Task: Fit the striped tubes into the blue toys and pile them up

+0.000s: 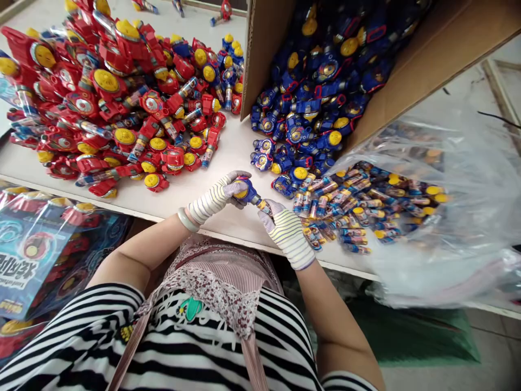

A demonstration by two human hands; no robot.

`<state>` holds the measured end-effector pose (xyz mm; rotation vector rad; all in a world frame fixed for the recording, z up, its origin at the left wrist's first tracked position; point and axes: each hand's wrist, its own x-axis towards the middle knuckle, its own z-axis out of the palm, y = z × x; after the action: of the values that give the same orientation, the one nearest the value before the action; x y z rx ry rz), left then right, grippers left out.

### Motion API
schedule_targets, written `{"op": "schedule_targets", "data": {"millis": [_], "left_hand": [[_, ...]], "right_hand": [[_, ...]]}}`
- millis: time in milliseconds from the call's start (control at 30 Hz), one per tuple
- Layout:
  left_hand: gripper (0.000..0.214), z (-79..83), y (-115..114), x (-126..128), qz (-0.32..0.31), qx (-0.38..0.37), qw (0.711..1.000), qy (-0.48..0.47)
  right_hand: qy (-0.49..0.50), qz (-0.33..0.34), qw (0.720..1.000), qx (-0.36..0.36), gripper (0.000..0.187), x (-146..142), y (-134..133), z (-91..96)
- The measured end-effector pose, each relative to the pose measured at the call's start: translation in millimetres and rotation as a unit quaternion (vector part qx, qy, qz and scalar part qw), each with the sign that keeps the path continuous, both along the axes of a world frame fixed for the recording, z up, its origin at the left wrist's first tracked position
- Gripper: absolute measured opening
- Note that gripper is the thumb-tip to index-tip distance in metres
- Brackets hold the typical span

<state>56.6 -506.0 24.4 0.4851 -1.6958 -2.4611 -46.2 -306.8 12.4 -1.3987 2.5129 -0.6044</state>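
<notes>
In the head view my left hand (215,198), in a striped glove, is closed round a blue toy (253,194) with a yellow disc. My right hand (287,231), gloved the same way, grips a small printed tube (264,207) at the toy's right end. Tube and toy meet there; whether they are locked together I cannot tell. Just beyond my hands, more blue toys (299,130) spill out of a tipped cardboard box (264,54). Right of my right hand lies a heap of small printed tubes (345,201) with yellow ends.
A big pile of red toys (122,98) covers the left of the white table (240,141). A clear plastic bag (468,217) spreads over the right side, around part of the tube heap. Printed packages (36,255) stand below the table edge at the left.
</notes>
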Motion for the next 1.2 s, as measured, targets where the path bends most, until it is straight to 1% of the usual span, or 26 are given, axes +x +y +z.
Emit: {"op": "schedule_targets", "data": {"millis": [67,133,200,233,267,333,367,400,433,467,567,600,667,733,767,833,867,900,933,967,1000,1033,1067,1100,1133,1200], "left_hand": [[0.052,3.8,0.4,1.9,-0.006,-0.079,0.997,-0.007],[0.045,8.9,1.5,3.3,-0.010,-0.135,0.991,-0.007],[0.042,14.3,1.6,3.8,-0.024,-0.167,0.986,0.000],[0.042,16.6,0.7,3.8,-0.036,-0.175,0.984,0.010],[0.044,18.5,-0.9,3.7,-0.050,-0.182,0.982,0.023],[0.050,20.7,-5.4,3.1,-0.078,-0.198,0.976,0.052],[0.051,21.1,-7.9,2.7,-0.093,-0.206,0.972,0.056],[0.051,21.2,-9.9,2.3,-0.105,-0.213,0.970,0.051],[0.049,21.3,-11.3,1.9,-0.114,-0.215,0.969,0.037],[0.046,21.4,-11.7,1.7,-0.117,-0.212,0.970,0.018],[0.039,23.2,-7.5,2.2,-0.102,-0.185,0.977,-0.033],[0.038,24.1,-4.6,2.6,-0.097,-0.176,0.979,-0.039],[0.037,26.0,2.0,3.2,-0.088,-0.169,0.981,-0.041],[0.037,26.8,7.9,3.4,-0.067,-0.185,0.980,-0.039],[0.037,26.4,10.0,3.6,-0.054,-0.196,0.978,-0.038],[0.039,23.8,11.4,4.6,-0.045,-0.211,0.976,-0.031],[0.041,21.8,10.7,5.8,-0.050,-0.211,0.976,-0.024],[0.043,19.6,9.3,7.5,-0.059,-0.208,0.976,-0.012],[0.045,17.4,7.2,9.5,-0.070,-0.207,0.976,0.003],[0.048,15.5,4.9,11.6,-0.077,-0.209,0.975,0.021],[0.051,13.9,2.5,13.4,-0.082,-0.215,0.972,0.039],[0.053,12.8,0.2,14.7,-0.084,-0.224,0.970,0.053],[0.054,12.2,-1.7,15.2,-0.085,-0.232,0.967,0.058],[0.054,12.1,-3.3,14.8,-0.081,-0.240,0.966,0.049],[0.052,12.4,-4.2,13.8,-0.073,-0.242,0.967,0.025],[0.045,13.7,-4.5,10.8,-0.056,-0.228,0.971,-0.037]], "right_hand": [[-0.004,-0.001,0.999,0.037,0.047,3.7,-4.2,3.0],[-0.034,-0.020,0.998,0.051,0.045,7.2,-6.4,4.9],[-0.129,-0.048,0.990,0.010,0.042,10.2,-6.2,5.3],[-0.215,-0.054,0.975,-0.025,0.044,11.6,-5.5,4.8],[-0.319,-0.049,0.945,-0.058,0.047,13.0,-4.5,3.9],[-0.518,-0.019,0.850,-0.095,0.056,15.8,-2.6,0.7],[-0.580,-0.010,0.809,-0.098,0.059,17.3,-2.0,-1.5],[-0.606,-0.012,0.789,-0.098,0.060,18.9,-1.6,-3.9],[-0.598,-0.022,0.795,-0.099,0.060,20.5,-1.5,-6.5],[-0.559,-0.038,0.821,-0.105,0.059,22.0,-1.6,-8.8],[-0.354,-0.053,0.927,-0.110,0.054,24.6,-1.3,-11.3],[-0.283,-0.047,0.954,-0.091,0.051,24.7,-1.0,-9.8],[-0.169,-0.040,0.985,-0.019,0.047,24.1,-0.8,-3.3],[-0.102,-0.049,0.992,0.064,0.044,22.5,-1.2,4.9],[-0.084,-0.059,0.991,0.087,0.043,21.5,-1.4,8.3],[-0.096,-0.074,0.990,0.072,0.043,19.5,-0.9,10.9],[-0.139,-0.072,0.987,0.042,0.044,18.6,0.0,9.6],[-0.210,-0.062,0.976,0.009,0.048,18.0,1.3,6.7],[-0.303,-0.042,0.952,-0.018,0.053,17.6,2.7,2.6],[-0.405,-0.014,0.914,-0.035,0.059,17.6,3.7,-2.3],[-0.496,0.013,0.867,-0.042,0.066,17.8,4.2,-7.2],[-0.560,0.032,0.827,-0.044,0.072,18.3,3.7,-11.6],[-0.586,0.035,0.808,-0.047,0.076,18.8,2.3,-14.9],[-0.571,0.022,0.819,-0.053,0.077,19.4,0.1,-16.6],[-0.518,-0.001,0.854,-0.058,0.074,19.9,-2.4,-16.7],[-0.341,-0.058,0.937,-0.050,0.060,20.6,-6.5,-12.9]]}}
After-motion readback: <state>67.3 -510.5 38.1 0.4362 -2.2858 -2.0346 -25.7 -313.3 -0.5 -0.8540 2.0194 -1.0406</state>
